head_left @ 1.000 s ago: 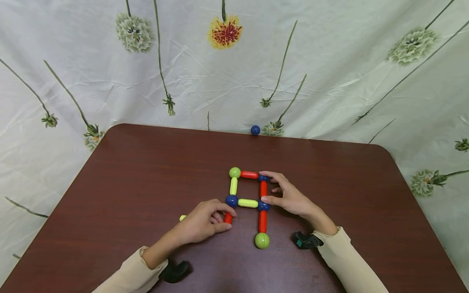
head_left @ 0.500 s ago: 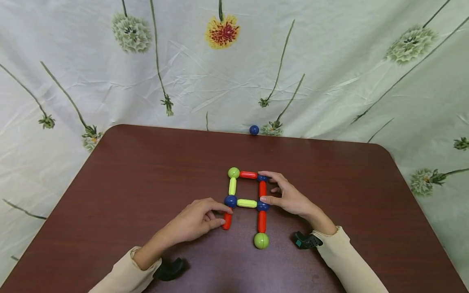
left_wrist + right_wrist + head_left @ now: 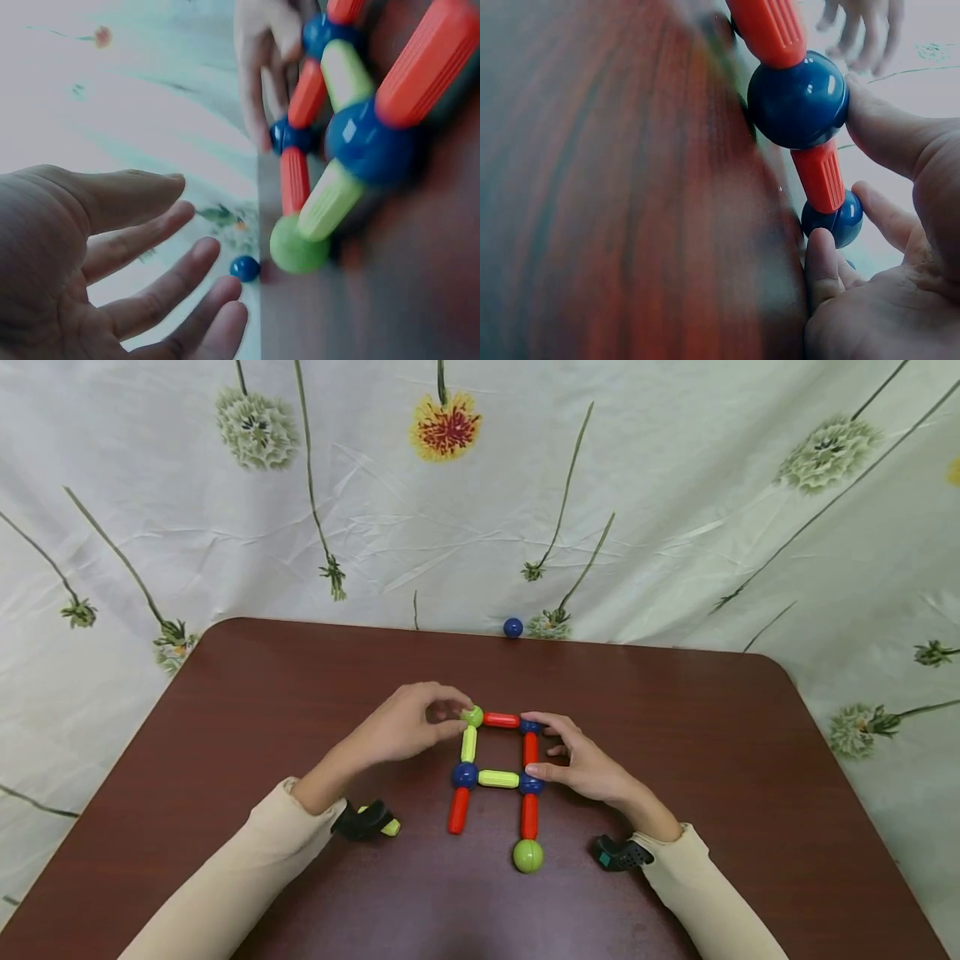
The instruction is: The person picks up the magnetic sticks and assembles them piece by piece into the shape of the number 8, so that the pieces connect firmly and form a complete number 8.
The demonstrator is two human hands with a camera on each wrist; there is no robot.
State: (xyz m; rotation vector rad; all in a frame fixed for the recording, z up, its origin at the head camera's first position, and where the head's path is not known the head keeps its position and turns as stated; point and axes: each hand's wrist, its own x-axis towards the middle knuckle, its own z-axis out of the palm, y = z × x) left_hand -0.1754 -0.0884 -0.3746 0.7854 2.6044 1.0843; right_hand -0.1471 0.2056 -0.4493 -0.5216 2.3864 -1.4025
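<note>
A flat frame of magnetic sticks and balls lies on the table: red sticks (image 3: 501,720), yellow-green sticks (image 3: 498,779), blue balls (image 3: 465,775) and green balls (image 3: 528,856). My left hand (image 3: 408,722) is at the far-left green ball (image 3: 473,717), thumb and fingers spread at its side. In the left wrist view a gap shows between the fingertips (image 3: 206,251) and that ball. With my right hand (image 3: 588,764) I hold the frame's right side. The thumb presses the nearer blue ball (image 3: 799,100); fingers touch the farther blue ball (image 3: 834,219).
A loose yellow-green stick (image 3: 390,827) lies partly hidden behind the left wrist camera (image 3: 366,821). One loose blue ball (image 3: 513,627) sits at the far edge of the brown table (image 3: 675,710). Behind hangs a flower-printed cloth (image 3: 480,527).
My left hand has let go of the lower-left red stick and moved up to the far-left green ball. The loose yellow-green stick shows more. My right hand keeps its place on the frame.
</note>
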